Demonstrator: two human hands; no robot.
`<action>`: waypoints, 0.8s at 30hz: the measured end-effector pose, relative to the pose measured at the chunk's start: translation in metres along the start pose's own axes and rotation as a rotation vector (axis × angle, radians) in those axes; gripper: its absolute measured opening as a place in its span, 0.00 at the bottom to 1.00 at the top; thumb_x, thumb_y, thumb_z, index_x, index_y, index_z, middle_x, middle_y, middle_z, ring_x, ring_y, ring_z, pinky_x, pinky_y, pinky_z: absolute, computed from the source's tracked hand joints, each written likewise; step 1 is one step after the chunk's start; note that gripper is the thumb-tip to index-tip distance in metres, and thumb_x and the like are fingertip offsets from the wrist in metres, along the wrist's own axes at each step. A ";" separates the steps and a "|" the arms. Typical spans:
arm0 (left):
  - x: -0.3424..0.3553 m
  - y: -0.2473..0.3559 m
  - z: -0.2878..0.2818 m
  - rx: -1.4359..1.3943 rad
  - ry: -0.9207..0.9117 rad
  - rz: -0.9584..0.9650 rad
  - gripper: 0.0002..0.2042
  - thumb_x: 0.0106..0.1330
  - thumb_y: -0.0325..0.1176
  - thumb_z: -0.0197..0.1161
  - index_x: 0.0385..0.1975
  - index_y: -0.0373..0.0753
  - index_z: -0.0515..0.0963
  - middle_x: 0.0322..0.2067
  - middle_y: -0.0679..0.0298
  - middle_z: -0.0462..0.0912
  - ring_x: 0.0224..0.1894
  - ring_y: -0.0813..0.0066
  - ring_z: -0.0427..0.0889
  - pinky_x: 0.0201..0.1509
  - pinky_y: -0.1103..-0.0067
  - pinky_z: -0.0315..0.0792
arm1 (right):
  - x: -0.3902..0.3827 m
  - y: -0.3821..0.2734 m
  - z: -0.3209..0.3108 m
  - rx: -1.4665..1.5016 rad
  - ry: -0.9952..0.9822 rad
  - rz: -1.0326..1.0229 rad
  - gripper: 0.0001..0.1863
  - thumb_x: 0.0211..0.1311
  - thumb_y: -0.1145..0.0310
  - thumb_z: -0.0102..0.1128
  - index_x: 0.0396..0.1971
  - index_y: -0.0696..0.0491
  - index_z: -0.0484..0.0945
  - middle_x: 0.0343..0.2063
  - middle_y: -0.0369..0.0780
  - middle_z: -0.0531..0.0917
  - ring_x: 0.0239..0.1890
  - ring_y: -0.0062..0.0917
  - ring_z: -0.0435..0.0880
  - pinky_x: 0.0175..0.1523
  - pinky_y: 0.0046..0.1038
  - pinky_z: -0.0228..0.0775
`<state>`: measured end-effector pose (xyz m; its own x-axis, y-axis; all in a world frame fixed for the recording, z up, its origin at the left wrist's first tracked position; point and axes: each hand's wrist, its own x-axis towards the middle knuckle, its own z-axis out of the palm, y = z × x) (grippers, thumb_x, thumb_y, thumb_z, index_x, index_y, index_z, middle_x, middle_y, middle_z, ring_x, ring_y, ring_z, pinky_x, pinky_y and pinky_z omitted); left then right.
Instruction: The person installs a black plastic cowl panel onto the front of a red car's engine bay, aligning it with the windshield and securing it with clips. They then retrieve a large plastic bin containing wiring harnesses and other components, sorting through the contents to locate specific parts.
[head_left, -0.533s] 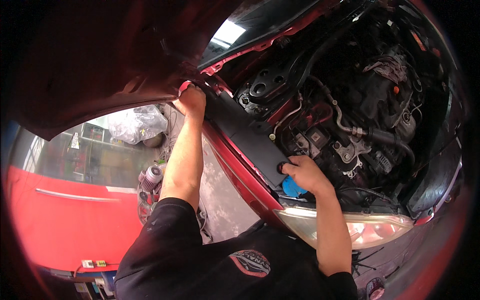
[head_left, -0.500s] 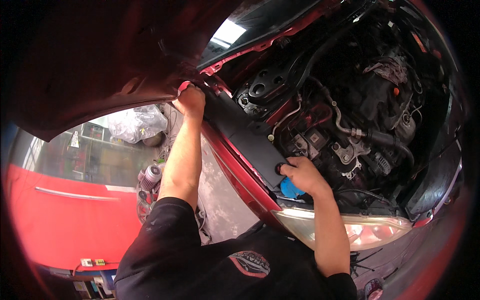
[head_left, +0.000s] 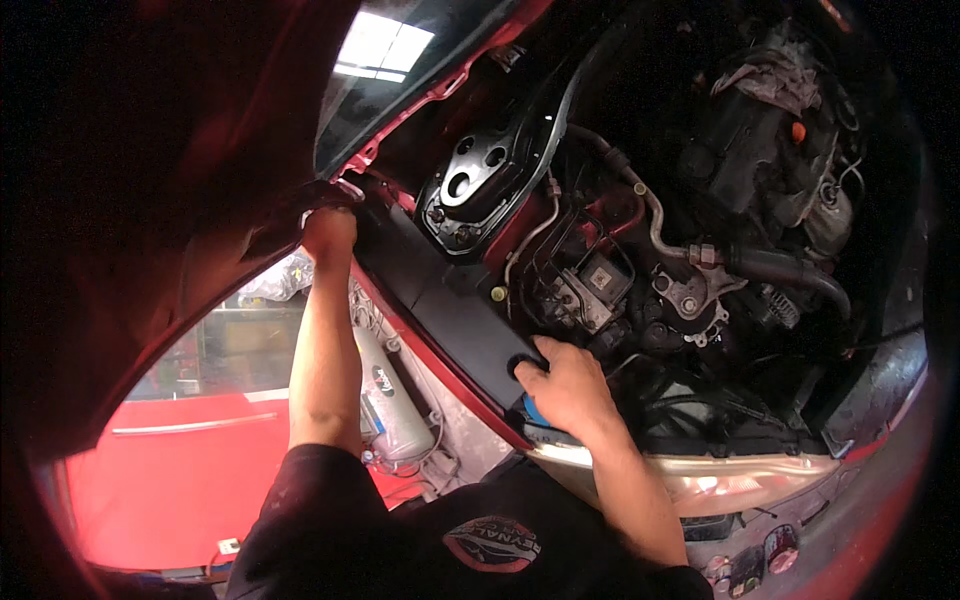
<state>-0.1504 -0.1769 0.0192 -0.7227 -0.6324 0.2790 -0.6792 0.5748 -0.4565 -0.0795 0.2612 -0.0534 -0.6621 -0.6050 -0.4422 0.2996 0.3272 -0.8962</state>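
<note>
A long black plastic trim panel (head_left: pixel 455 318) lies along the inner edge of the red fender. My right hand (head_left: pixel 572 390) is at its near end, fingers bent and closed around a dark round spot on the panel. A blue cap or similar piece (head_left: pixel 533 408) shows partly under that hand. My left hand (head_left: pixel 330 235) reaches to the panel's far end, beside the hood's lower corner. Its fingers are curled in, and what they hold is hidden by shade and the hood (head_left: pixel 190 200).
The engine bay holds a hose (head_left: pixel 785 275), metal pipes, a strut cover (head_left: pixel 470 175) and a crumpled rag (head_left: pixel 770 80). In front is the headlight (head_left: pixel 740 480). Past the fender stand a grey tank (head_left: pixel 395 400) and a red panel with glass above (head_left: pixel 190 470).
The view has shifted, so the car's parts sit differently in it. The right hand now covers more of the blue piece. The left hand stays by the hood corner, now more shaded.
</note>
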 end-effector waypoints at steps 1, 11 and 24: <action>-0.001 -0.001 0.000 0.004 0.044 0.069 0.19 0.69 0.49 0.56 0.48 0.46 0.86 0.45 0.50 0.88 0.51 0.49 0.86 0.59 0.58 0.76 | 0.004 0.001 0.001 -0.002 -0.012 0.004 0.29 0.63 0.56 0.61 0.57 0.63 0.79 0.45 0.60 0.85 0.53 0.54 0.84 0.62 0.44 0.73; -0.006 -0.009 0.017 -0.014 0.445 0.299 0.13 0.68 0.45 0.62 0.45 0.47 0.84 0.39 0.56 0.89 0.41 0.50 0.88 0.44 0.59 0.81 | 0.005 0.016 0.000 0.042 -0.005 -0.134 0.28 0.58 0.63 0.64 0.53 0.69 0.77 0.39 0.62 0.85 0.42 0.55 0.87 0.51 0.48 0.78; -0.044 0.020 0.013 -0.115 0.430 -0.150 0.17 0.67 0.49 0.63 0.44 0.41 0.82 0.36 0.50 0.87 0.38 0.50 0.88 0.43 0.59 0.81 | 0.006 -0.003 0.011 0.001 0.055 -0.083 0.23 0.60 0.62 0.59 0.52 0.62 0.82 0.42 0.61 0.85 0.48 0.57 0.84 0.56 0.46 0.74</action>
<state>-0.1303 -0.1443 -0.0131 -0.5866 -0.4540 0.6707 -0.7723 0.5628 -0.2945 -0.0763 0.2485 -0.0536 -0.7211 -0.5895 -0.3640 0.2427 0.2772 -0.9297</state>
